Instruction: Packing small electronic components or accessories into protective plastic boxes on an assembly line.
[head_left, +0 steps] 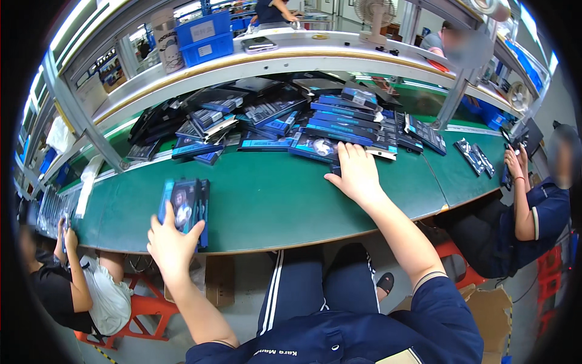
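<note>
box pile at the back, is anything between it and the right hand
Nothing visible: the right hand is at the front edge of the box pile, fingertips over or against the nearest boxes; contact is unclear. The metal shelf rail lies beyond, not between them.

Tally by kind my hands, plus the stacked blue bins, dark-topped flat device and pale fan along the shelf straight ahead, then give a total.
Bare left hand and right hand: 2
Blue rectangular plastic bins, stacked: 2
Flat, dark-topped rectangular device: 1
Pale round-caged fan: 1
Total: 6
</note>
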A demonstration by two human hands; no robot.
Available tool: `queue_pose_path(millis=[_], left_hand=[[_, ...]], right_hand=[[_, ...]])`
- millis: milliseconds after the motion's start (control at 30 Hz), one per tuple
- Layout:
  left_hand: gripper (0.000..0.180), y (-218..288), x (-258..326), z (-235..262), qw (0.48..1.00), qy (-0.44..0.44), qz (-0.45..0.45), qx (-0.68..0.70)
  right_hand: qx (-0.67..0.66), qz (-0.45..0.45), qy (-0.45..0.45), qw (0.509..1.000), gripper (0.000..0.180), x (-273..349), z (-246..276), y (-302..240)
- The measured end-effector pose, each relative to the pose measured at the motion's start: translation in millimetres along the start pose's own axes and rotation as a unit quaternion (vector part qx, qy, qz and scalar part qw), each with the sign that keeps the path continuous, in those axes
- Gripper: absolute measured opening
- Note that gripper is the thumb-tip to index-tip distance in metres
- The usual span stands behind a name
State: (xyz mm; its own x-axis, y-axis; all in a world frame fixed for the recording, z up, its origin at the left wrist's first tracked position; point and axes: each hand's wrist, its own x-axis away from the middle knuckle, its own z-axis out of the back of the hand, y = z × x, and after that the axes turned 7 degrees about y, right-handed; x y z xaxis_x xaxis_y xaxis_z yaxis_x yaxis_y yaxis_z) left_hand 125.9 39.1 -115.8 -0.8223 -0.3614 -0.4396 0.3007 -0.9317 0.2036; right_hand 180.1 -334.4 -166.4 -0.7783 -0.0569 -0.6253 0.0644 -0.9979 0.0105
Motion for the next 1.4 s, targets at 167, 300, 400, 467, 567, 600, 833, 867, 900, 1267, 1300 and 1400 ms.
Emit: queue_pose_path(millis=[167,300,400,467,567,600,833,867,900,1267,1300,1400], left_hand=[[0.065,80,17,-12,0.952,0.076,-0.282,0.095],[0.085,150,66,-56,0.825,-0.119,-0.505,0.223],[0.086,154,62,-53,0.803,-0.181,-0.521,0.223],[0.087,147,45,-39,0.763,-0.261,-0.535,0.251],[0.044,142,27,-17,0.751,-0.240,-0.483,0.380],[0.034,129,19,-8,0.791,-0.131,-0.454,0.389],[0.050,86,-7,-31,0.870,-0.233,-0.387,0.197],[0.058,95,7,-37,0.883,-0.181,-0.398,0.169],[0.065,103,15,-43,0.866,-0.188,-0.405,0.225],[0.091,162,62,-16,0.845,-0.131,-0.414,0.311],[0.092,164,63,-6,0.828,-0.123,-0.416,0.355],[0.103,159,61,10,0.718,-0.031,-0.429,0.547]], right_hand=[[-0.045,0.176,0.061,0.981,0.042,35,-4,25],[-0.189,0.275,0.061,0.941,0.044,52,35,48],[-0.131,0.117,0.159,0.972,0.045,71,56,126],[0.026,-0.057,0.228,0.972,0.042,89,46,212],[0.288,-0.412,0.064,0.862,0.081,133,55,349],[0.238,-0.472,0.038,0.848,0.085,128,50,370],[0.325,-0.283,0.148,0.890,0.035,132,52,362],[0.339,-0.350,0.164,0.858,0.034,136,52,350],[0.348,-0.425,0.142,0.823,0.035,138,59,331],[-0.548,-0.418,0.230,0.687,0.051,130,108,97],[-0.598,-0.378,0.237,0.666,0.049,110,110,65],[-0.679,-0.365,0.146,0.620,0.037,78,116,31]])
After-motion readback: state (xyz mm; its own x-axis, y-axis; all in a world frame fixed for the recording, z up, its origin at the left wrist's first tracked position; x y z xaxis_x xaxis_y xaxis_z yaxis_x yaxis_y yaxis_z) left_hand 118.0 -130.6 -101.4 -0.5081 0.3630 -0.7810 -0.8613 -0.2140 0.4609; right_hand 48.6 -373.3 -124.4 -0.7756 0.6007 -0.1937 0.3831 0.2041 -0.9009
